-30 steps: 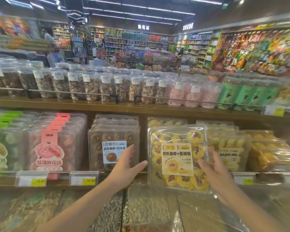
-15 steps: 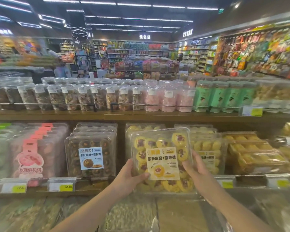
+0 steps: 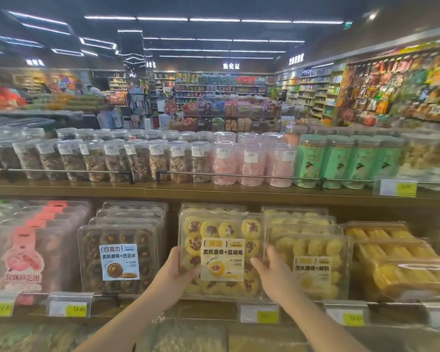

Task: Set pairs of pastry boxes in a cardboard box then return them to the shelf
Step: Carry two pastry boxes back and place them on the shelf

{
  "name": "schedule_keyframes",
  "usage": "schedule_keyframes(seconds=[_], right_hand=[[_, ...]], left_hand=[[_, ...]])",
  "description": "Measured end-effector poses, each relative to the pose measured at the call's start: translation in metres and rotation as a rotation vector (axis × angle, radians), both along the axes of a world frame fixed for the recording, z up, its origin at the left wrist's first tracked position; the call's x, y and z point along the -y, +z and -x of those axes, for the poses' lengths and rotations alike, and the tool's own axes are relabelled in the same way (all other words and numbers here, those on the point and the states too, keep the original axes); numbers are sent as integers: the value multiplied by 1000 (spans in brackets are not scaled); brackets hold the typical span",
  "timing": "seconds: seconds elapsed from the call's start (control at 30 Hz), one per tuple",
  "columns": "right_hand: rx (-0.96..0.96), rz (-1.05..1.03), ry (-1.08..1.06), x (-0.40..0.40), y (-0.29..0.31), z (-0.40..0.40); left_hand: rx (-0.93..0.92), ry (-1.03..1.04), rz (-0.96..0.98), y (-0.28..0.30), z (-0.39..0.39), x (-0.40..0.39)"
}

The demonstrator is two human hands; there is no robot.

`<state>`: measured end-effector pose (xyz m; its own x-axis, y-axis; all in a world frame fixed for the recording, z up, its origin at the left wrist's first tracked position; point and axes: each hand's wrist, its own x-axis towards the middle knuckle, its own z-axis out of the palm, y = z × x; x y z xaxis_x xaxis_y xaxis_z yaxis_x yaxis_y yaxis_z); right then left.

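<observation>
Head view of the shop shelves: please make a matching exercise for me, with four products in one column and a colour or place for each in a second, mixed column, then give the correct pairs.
Column A
1. chocolate cookie box
2. yellow cookie box with red centres
3. round tubs of pink sweets
4. green canisters

Column B
a. upper shelf, right of the pink tubs
b. blue and white label, lower shelf
c. held in the grip of the left hand and right hand
d. upper shelf, between brown snack tubs and green canisters

Pairs: 1-b, 2-c, 3-d, 4-a
</observation>
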<state>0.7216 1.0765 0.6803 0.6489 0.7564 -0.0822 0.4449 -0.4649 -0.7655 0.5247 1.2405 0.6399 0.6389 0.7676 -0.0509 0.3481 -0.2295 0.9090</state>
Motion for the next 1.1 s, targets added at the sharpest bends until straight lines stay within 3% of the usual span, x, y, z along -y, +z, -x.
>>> schedule_keyframes(seconds=[0.27, 0.6, 0.8, 1.1], right_hand=[[22, 13, -120, -33, -44, -11], [63, -114, -274, -40, -66, -9], [30, 48, -310, -41, -78, -9], [40, 249, -163, -41, -70, -14]], left_hand=[[-44, 62, 12, -30, -22, -13], [62, 57, -15, -45, -35, -13], [-11, 13, 64, -60, -36, -14], [-228, 70, -151, -62, -27, -20]])
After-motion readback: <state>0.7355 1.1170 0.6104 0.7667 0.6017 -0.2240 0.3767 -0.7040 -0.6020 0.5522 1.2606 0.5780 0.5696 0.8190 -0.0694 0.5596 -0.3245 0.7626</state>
